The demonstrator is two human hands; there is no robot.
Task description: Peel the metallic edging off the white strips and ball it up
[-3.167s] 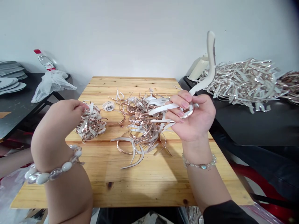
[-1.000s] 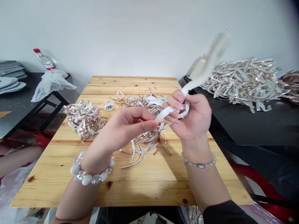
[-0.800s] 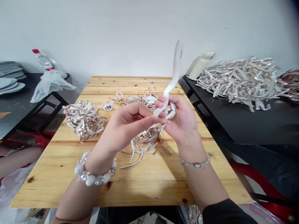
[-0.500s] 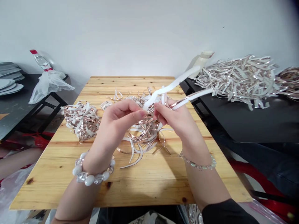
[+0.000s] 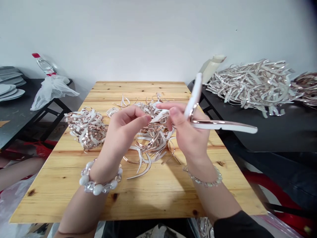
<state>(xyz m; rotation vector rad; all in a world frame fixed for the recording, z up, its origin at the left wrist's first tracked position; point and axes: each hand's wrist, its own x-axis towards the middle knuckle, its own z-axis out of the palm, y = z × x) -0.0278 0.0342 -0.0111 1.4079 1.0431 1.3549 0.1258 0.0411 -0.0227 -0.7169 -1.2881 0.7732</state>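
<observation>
My left hand (image 5: 126, 127) is closed in a pinch, thumb against forefinger, above the heap. A short white strip (image 5: 159, 115) runs from its fingertips toward the right hand; its far end is hidden. My right hand (image 5: 192, 132) grips a forked, curved piece (image 5: 223, 125), white on one face and shiny rose gold along its edge. One arm of this piece points up, the other out to the right. Below both hands lies a tangled heap of similar curved pieces (image 5: 151, 142). A bundle of crumpled white and rose-gold strips (image 5: 88, 129) sits to the left.
The wooden table (image 5: 148, 191) stands against a white wall. On the right, a dark table (image 5: 252, 132) bears a large pile of white and rose-gold pieces (image 5: 255, 82). At left are a bottle (image 5: 44, 64), a white plastic bag (image 5: 53, 89) and stacked pale discs (image 5: 11, 91).
My right hand has turned and moved slightly right, swinging the forked piece so one arm points up and the other right. My left hand has barely moved and stays pinched.
</observation>
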